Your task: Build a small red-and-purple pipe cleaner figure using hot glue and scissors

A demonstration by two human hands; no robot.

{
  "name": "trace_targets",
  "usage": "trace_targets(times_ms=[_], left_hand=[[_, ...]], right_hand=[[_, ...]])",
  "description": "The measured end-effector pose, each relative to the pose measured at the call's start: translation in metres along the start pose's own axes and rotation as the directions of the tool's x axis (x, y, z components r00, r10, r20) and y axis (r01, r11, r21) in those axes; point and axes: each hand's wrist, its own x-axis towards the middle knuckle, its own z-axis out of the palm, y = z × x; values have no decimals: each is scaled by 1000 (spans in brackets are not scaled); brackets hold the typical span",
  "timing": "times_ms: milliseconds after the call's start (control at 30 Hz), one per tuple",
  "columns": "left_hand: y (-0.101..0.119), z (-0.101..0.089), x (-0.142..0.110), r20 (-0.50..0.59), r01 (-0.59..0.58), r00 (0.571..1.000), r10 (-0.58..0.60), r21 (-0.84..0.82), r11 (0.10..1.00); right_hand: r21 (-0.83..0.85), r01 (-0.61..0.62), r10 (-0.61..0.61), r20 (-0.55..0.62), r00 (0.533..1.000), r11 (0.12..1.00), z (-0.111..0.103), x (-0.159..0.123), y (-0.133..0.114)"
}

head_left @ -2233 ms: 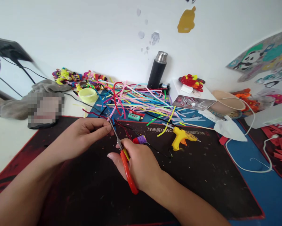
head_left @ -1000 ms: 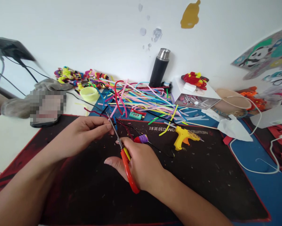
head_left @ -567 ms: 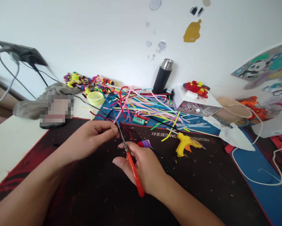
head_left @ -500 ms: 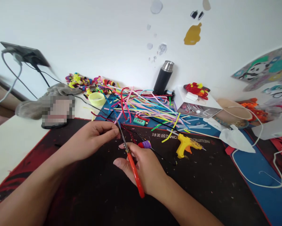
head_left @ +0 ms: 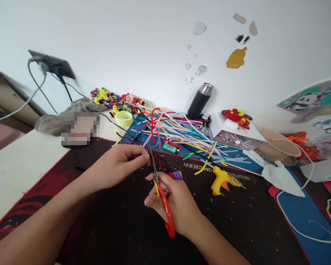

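Note:
My right hand (head_left: 172, 204) holds a pair of scissors (head_left: 165, 209) with red-orange handles, a bit of yellow showing on them. The metal blades point up and away, beside the fingertips of my left hand (head_left: 126, 162). Thumb and forefinger of that hand are pinched together; whatever is between them is too small and hidden to make out. Just beyond my right hand lies a bundle wound in purple and red (head_left: 177, 175), partly covered by the fingers. Dark pipe cleaners lie behind the blades.
A heap of coloured pipe cleaners (head_left: 179, 127) spreads across the back of the dark mat (head_left: 121, 228). A yellow glue gun (head_left: 223, 180) lies to the right. Behind stand a black flask (head_left: 200, 101) and a white box (head_left: 237, 138). A pale yellow tub (head_left: 123, 119) is at back left.
The whole view has shifted, so the scene sits further right and slightly lower. Both hands remain close together at the blades. Some yellow on the scissors' handle now shows.

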Motion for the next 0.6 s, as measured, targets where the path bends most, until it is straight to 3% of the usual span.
trace_targets(times_ms=[200,433,600], left_hand=[[-3,0,-1,-23,-20,1000,20,15,1000],[-1,-1,-1,-9,-34,999,34,-3,999],[-1,-2,-2,3,-57,998,57,-23,998]], right_hand=[[207,-42,23,91,996,977,-1,0,1],[217,-82,59,112,992,973,-1,-1,0],[225,-17,-14,139,990,974,-4,-2,2]])
